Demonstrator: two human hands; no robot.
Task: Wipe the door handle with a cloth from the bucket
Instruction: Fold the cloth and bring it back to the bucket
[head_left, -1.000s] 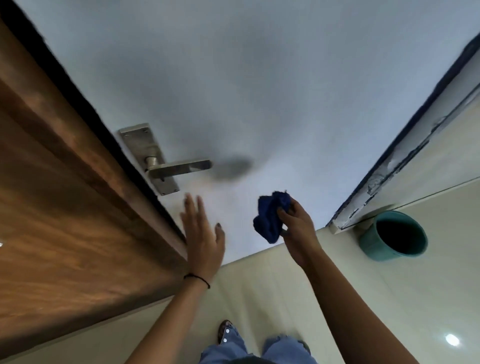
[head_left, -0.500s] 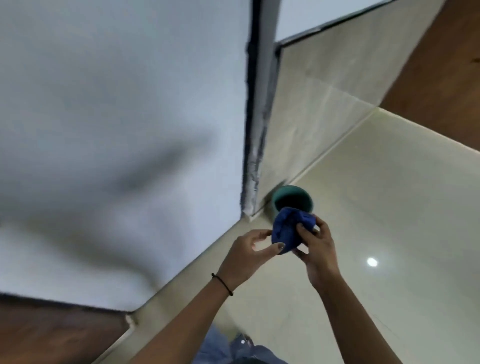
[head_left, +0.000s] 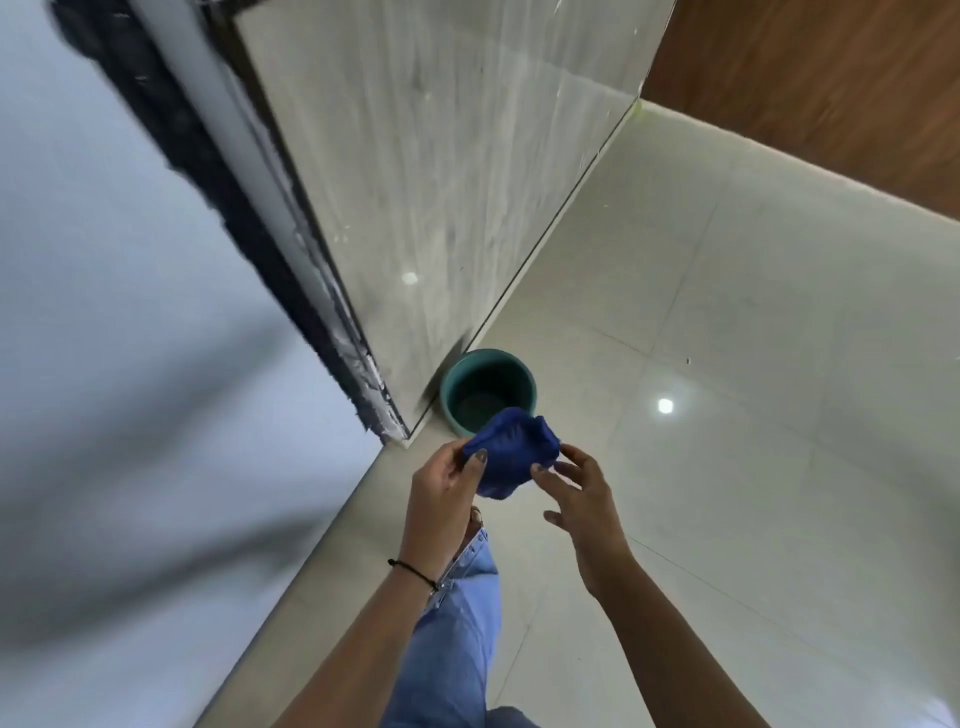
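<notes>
Head view, looking down: in the lower middle of the frame, the left hand (head_left: 441, 491) pinches a bunched blue cloth (head_left: 511, 451) with thumb and fingers closed on it; the right hand (head_left: 582, 501) touches its other side, fingers loosely spread. Just above sits the empty-looking teal bucket (head_left: 451, 387) on pale floor tiles (head_left: 753, 467), beside a wall corner; no door handle shows. Likely best to gather the cloth into one firm pad before any wiping or dropping.

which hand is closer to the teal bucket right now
Left, narrowly. The left hand pinches the blue cloth just below the teal bucket; the right hand sits below and right of it, fingers at the cloth.
</notes>
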